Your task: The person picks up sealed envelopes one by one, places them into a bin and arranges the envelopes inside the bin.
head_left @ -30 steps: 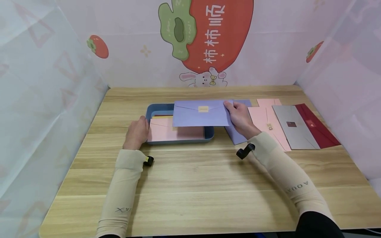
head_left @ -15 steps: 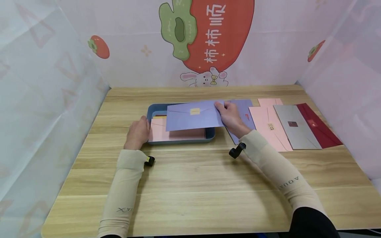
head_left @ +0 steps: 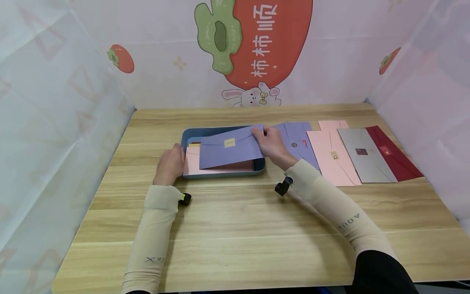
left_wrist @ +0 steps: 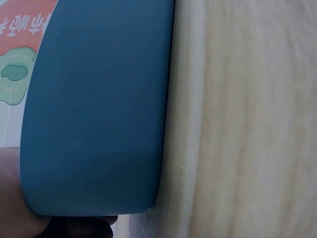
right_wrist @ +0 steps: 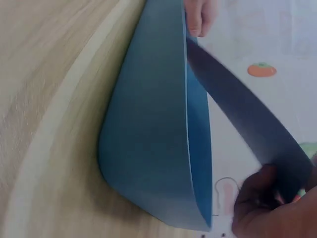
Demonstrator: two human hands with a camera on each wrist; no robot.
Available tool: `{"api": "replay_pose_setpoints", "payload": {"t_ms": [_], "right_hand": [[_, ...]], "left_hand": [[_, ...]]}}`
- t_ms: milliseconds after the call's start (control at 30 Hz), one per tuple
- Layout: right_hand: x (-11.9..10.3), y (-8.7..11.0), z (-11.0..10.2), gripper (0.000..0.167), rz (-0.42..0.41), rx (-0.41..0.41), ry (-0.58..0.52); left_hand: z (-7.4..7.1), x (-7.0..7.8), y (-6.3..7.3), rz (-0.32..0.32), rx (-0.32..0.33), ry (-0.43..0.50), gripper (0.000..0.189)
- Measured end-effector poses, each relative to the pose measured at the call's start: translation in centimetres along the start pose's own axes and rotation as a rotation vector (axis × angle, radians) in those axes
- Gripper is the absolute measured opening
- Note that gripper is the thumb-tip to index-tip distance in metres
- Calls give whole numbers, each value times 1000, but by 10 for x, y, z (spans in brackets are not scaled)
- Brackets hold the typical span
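A blue tray with upright walls stands on the table, also filling much of the left wrist view. My left hand grips its left end, fingers at the rim. Inside lie a pink envelope and, behind it, a sliver of yellow. My right hand pinches a purple envelope by its right end, thumb on top. The envelope is tilted over the tray, its left end lower, and covers much of the pink one. In the right wrist view the purple envelope slants down into the tray opening.
Right of the tray lie purple envelopes, pink envelopes, a grey envelope and a dark red envelope, partly overlapping. Patterned cloth walls border the wooden table at the back and sides.
My right hand has moved left with the purple envelope, whose left end has dipped toward the tray. More of the purple envelopes on the table shows. My left hand has stayed at the tray.
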State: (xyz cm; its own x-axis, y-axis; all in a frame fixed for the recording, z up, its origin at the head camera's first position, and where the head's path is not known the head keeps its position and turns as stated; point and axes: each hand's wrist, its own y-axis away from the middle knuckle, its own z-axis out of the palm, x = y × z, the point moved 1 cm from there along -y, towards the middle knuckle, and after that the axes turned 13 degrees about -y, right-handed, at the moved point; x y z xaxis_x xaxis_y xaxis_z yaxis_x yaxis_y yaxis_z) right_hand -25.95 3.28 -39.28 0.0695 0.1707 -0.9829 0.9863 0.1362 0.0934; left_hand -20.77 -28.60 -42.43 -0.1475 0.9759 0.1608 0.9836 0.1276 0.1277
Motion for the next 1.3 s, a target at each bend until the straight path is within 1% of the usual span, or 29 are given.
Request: {"api": "replay_pose_setpoints", "payload": {"t_ms": [100, 167, 200, 267, 300, 400, 500, 633, 733, 867, 1033, 1167, 1300], "right_hand": [[-1, 2, 4, 41, -100, -41, 194], [-1, 3, 5, 44, -151, -46, 321], [-1, 4, 6, 48, -169, -42, 368], [0, 5, 5, 62, -189, -38, 426], [-1, 6, 5, 68, -177, -34, 434], [1, 6, 0, 70, -170, -49, 418], [5, 7, -8, 66, -184, -64, 400], [9, 9, -22, 48, -203, -71, 381], [10, 12, -34, 48, -197, -62, 385], [10, 17, -52, 65, -162, -46, 423], [2, 22, -72, 65, -135, -39, 461], [-5, 26, -87, 66, -126, -31, 495], [-5, 32, -102, 66, -123, -10, 562]], "left_hand": [[0, 0, 0, 5, 5, 4, 39], [1, 0, 0, 8, 5, 7, 39], [1, 0, 0, 9, 7, 8, 39], [0, 0, 0, 11, 17, 9, 39], [0, -1, 0, 12, 22, 8, 38], [1, -1, 0, 19, 39, 7, 38], [2, -2, 0, 22, 34, 6, 39], [1, -2, 0, 19, 32, 2, 40], [0, -1, 1, 11, 32, -1, 41], [-1, 0, 2, 14, 39, -1, 40], [-2, -2, 2, 20, 54, 3, 38], [-1, -2, 1, 19, 47, 3, 39], [0, -2, 0, 21, 34, 3, 41]]}}
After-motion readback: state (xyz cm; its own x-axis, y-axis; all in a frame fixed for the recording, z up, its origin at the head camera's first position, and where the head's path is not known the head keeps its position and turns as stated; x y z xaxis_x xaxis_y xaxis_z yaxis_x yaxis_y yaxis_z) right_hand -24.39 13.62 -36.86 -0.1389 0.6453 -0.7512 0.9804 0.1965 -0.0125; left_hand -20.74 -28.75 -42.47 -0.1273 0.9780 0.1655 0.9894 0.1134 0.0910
